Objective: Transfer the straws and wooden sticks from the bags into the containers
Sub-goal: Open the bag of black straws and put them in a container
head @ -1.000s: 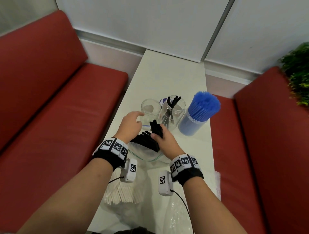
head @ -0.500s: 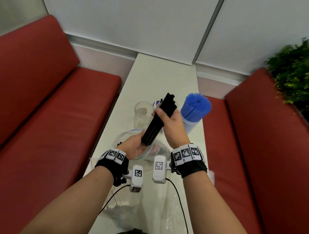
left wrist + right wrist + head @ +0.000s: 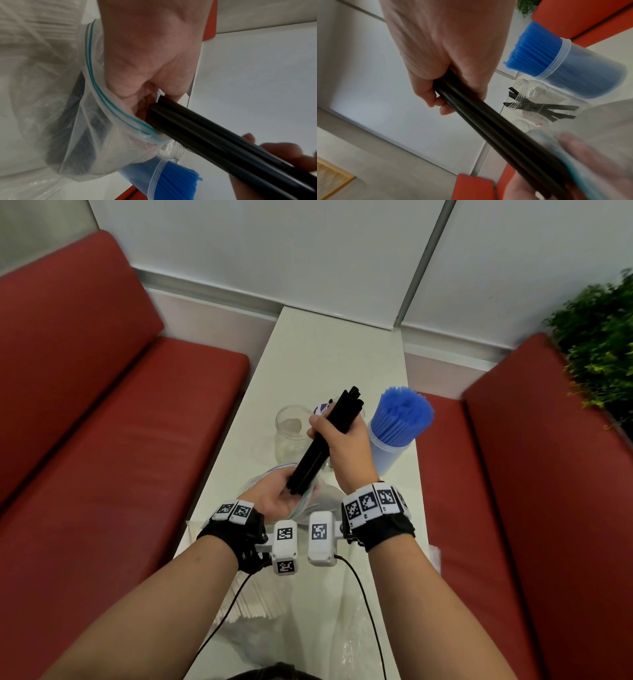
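Observation:
My right hand (image 3: 342,440) grips a bundle of black straws (image 3: 329,436) around its upper half and holds it tilted above the white table (image 3: 335,354). The lower ends of the black straws (image 3: 223,142) sit in the mouth of a clear zip bag (image 3: 77,135). My left hand (image 3: 274,498) holds that bag mouth, and the straw ends rest against its palm. Behind my right hand stands a clear jar (image 3: 539,105) with a few black straws in it, mostly hidden in the head view. An empty glass jar (image 3: 291,426) stands to its left.
A plastic tub packed with blue straws (image 3: 400,422) stands right of the jars. A bag of pale wooden sticks (image 3: 253,601) and crumpled clear plastic (image 3: 342,645) lie on the near end of the table. Red benches (image 3: 102,440) flank both sides. A plant (image 3: 603,344) is at the far right.
My right hand has pulled the black straw bundle up out of the bag and tilted it upright. My left hand left the empty jar and came under the straw ends at the bag mouth.

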Demonstrator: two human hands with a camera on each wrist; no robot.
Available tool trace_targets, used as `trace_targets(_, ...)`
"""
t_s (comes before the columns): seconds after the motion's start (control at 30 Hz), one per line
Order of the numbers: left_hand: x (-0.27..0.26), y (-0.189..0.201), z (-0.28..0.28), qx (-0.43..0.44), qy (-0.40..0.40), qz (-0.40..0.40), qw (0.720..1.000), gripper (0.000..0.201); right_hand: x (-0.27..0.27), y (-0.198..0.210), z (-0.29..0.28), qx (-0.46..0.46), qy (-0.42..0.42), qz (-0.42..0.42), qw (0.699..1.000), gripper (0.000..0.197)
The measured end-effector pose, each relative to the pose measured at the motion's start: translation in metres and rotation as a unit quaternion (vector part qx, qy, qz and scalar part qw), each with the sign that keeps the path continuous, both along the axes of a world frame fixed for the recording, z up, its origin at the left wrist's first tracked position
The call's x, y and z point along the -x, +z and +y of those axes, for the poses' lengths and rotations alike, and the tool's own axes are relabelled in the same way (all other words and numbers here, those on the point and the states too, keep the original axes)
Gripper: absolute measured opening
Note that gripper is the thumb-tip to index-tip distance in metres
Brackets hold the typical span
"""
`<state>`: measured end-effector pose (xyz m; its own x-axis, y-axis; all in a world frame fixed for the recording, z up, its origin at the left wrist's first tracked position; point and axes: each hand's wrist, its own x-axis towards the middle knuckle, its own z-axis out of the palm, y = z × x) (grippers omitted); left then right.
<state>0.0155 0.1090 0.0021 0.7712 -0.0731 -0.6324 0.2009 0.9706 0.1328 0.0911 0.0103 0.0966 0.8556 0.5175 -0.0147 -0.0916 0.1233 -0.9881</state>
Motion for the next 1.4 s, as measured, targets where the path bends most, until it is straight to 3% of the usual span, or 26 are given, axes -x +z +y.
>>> trace_targets(0.13,0.0,0.005,-0.004,-0.016,-0.006,-0.005,1.0,0.01,0.004,0.0,0.003,0.011,0.018,-0.006,1.0,0.02)
trace_targets(0.3,0.004,0.0,-0.007,-0.075,-0.047,0.036,0.995,0.025,0.009,-0.003,0.003,0.038,0.05,-0.026,0.998,0.018)
trace_targets(0.4,0.009,-0.009,-0.01,-0.105,-0.081,0.073,0.988,0.023,0.013,-0.009,0.004,0.054,0.078,-0.005,0.995,0.019)
trace_targets(0.53,0.015,-0.024,-0.009,-0.154,-0.113,0.101,0.976,0.039,0.015,-0.015,0.002,0.048,0.107,0.029,0.993,0.021)
trace_targets(0.67,0.013,-0.026,-0.003,-0.155,-0.077,0.105,0.979,0.028,0.017,-0.018,0.001,0.057,0.113,0.032,0.991,0.018)
trace_targets(0.83,0.012,-0.027,0.001,-0.153,-0.083,0.129,0.976,0.041,0.016,-0.015,0.002,0.058,0.126,0.013,0.99,0.018)
trace_targets(1.03,0.021,-0.038,0.008,-0.14,-0.127,0.064,0.98,0.039,0.001,-0.014,-0.001,0.207,0.174,-0.072,0.96,0.014)
trace_targets(1.2,0.019,-0.038,0.012,-0.175,-0.077,0.032,0.981,0.026,-0.015,-0.001,-0.003,0.283,0.254,-0.107,0.919,0.009)
trace_targets(1.3,0.012,-0.036,0.012,-0.181,-0.042,0.031,0.982,0.019,-0.023,0.008,-0.001,0.256,0.252,-0.092,0.929,0.007)
trace_targets(1.4,0.006,-0.032,0.013,-0.191,0.004,0.1,0.976,0.025,-0.038,0.021,-0.003,0.229,0.217,-0.095,0.944,0.013)
